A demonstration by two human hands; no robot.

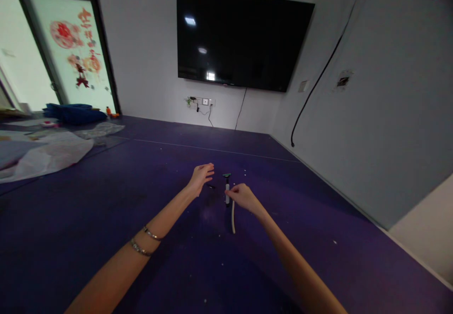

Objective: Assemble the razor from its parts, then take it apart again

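My right hand is closed, thumb and fingers pinching the pale grey handle of a razor. The razor is upright in view, its dark head at the top. A thin cream-coloured strip runs down from just under my right hand; whether the hand holds it too, I cannot tell. My left hand is held apart, to the left of the razor, fingers spread and nothing in them. Beside its fingertips a small black piece lies on the purple surface.
Small white bits are scattered on the surface. Clear plastic sheeting and a folded blue cloth lie at the left. A black cable hangs down the right wall; a television is mounted on the back wall.
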